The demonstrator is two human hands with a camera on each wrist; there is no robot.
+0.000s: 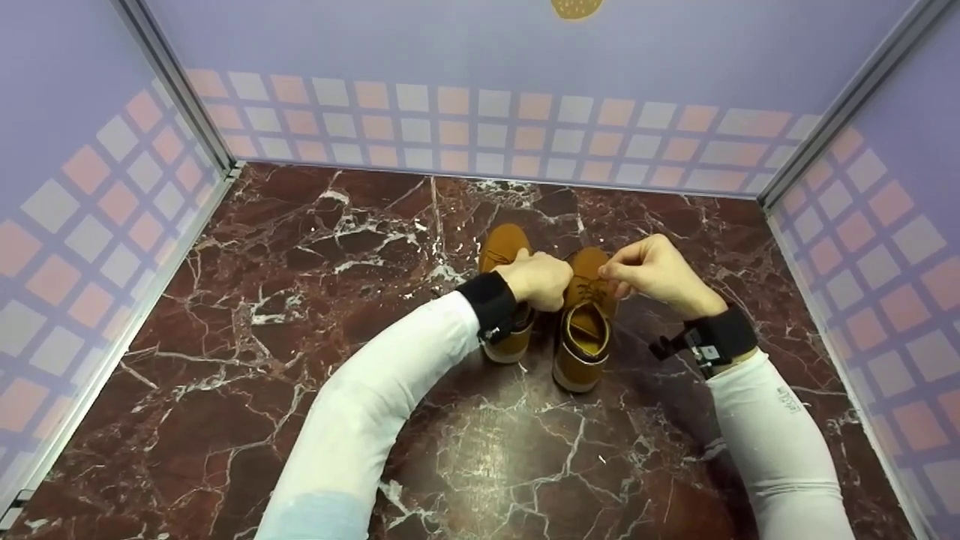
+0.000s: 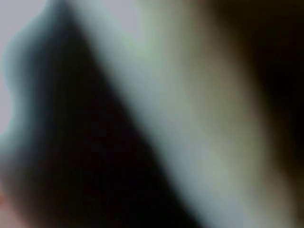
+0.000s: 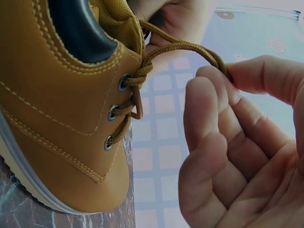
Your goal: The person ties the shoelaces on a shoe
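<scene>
A pair of tan lace-up shoes stands on the floor, toes pointing away from me. My right hand (image 1: 660,274) pinches a doubled strand of the brown shoelace (image 3: 185,45) between thumb and fingers, drawing it out to the right of the right shoe (image 1: 581,360). The strand runs taut from the knot by the top eyelet. My left hand (image 1: 536,281) reaches over the left shoe (image 1: 504,240) and curls at the left side of the right shoe's lacing; its fingertips are mostly hidden. The right wrist view shows the left hand behind the shoe's tongue (image 3: 116,14). The left wrist view is a dark blur.
Dark red marbled floor (image 1: 285,375) lies under the shoes. Lilac panels with pink and white squares form a back wall (image 1: 480,60), a left wall (image 1: 75,210) and a right wall (image 1: 892,225). Black camera straps circle both wrists.
</scene>
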